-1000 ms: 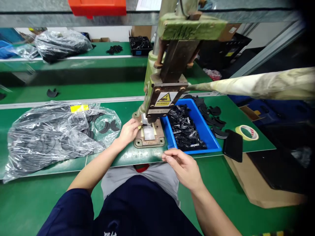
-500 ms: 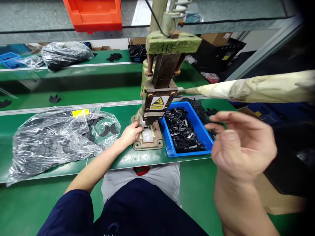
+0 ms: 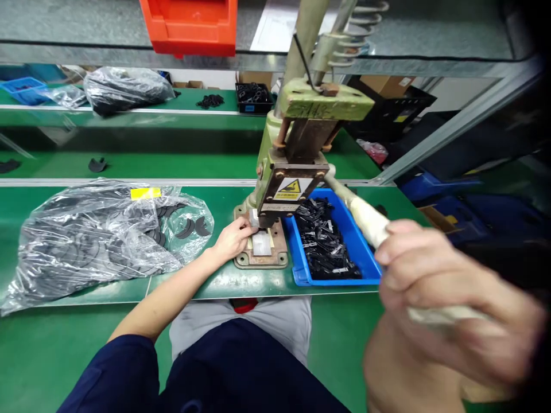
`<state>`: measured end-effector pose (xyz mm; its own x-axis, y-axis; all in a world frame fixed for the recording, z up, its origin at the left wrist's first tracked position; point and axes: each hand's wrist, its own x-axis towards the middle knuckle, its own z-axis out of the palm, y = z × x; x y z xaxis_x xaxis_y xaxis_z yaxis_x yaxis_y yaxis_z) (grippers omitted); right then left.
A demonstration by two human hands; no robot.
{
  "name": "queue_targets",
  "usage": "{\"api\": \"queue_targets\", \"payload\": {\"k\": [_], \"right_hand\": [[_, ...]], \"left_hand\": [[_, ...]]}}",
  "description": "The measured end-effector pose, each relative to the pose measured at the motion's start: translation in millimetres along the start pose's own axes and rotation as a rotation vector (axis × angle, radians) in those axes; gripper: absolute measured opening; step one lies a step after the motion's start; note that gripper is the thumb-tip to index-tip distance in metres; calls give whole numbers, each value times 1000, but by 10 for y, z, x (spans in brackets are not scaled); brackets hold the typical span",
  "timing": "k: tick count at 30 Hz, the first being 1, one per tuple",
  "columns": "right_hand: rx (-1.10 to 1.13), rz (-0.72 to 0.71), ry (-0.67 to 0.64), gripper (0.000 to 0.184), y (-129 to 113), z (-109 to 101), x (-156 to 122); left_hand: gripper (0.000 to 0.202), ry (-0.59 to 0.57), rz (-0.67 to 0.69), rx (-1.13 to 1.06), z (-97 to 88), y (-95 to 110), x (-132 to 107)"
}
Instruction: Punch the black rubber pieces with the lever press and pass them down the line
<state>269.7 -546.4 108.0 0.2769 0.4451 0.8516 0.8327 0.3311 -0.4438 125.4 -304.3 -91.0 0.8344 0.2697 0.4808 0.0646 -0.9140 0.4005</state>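
My left hand (image 3: 235,236) rests at the base plate (image 3: 262,261) of a green hand press (image 3: 293,186). Its fingertips are pinched at the metal fixture (image 3: 261,244) beneath the ram; whatever they hold is hidden. My right hand (image 3: 451,287), blurred by motion, is wrapped around the press lever (image 3: 365,221), which is covered in whitish tape and slopes down toward me. Beside the base stands a blue bin (image 3: 344,221) full of small black parts (image 3: 325,244) with metal bits.
A clear plastic bag (image 3: 94,241) of flat black curved pieces lies left of the press. Overhead, an orange bin (image 3: 191,28) sits on a metal shelf (image 3: 86,51). On the back ledge are another bag (image 3: 124,89) and a black tray (image 3: 253,98) of parts.
My right hand has closed around the lever, which has swung down toward me. My left hand stays at the fixture. The view has shifted slightly.
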Motion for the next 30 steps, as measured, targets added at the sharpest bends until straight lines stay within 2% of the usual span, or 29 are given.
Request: {"api": "queue_targets", "payload": {"k": [2, 4, 7, 10, 12, 15, 18, 20, 22, 24, 28, 30], "right_hand": [[131, -98, 201, 37, 81, 176, -312], [134, -88, 320, 32, 174, 332, -551], [141, -107, 384, 29, 289, 442, -714], [160, -163, 370, 28, 363, 440, -721], [186, -191, 393, 28, 391, 435, -706], [208, -189, 430, 28, 401, 448, -704], [207, -180, 434, 28, 394, 463, -718], [211, -170, 439, 28, 392, 467, -726], [218, -164, 445, 28, 391, 467, -731], [233, -170, 454, 28, 389, 468, -735], [241, -134, 440, 28, 367, 468, -744], [238, -109, 427, 29, 355, 468, -746]], "left_hand": [[38, 8, -2, -9, 14, 2, -13], [38, -12, -24, -8, 17, 23, -17], [40, -58, -50, -21, -10, 68, -17], [41, -68, -106, -37, -143, 54, -34], [38, -59, -240, 34, -339, -17, -75], [30, -82, -577, 271, -766, -190, -198], [26, -213, -889, 496, -1157, -355, -371], [28, -331, -996, 556, -1293, -422, -479], [28, -396, -1027, 560, -1319, -448, -552], [24, -406, -1036, 530, -1281, -441, -577], [21, -346, -1072, 419, -1198, -366, -559], [21, -280, -1033, 452, -1185, -309, -578]]}}
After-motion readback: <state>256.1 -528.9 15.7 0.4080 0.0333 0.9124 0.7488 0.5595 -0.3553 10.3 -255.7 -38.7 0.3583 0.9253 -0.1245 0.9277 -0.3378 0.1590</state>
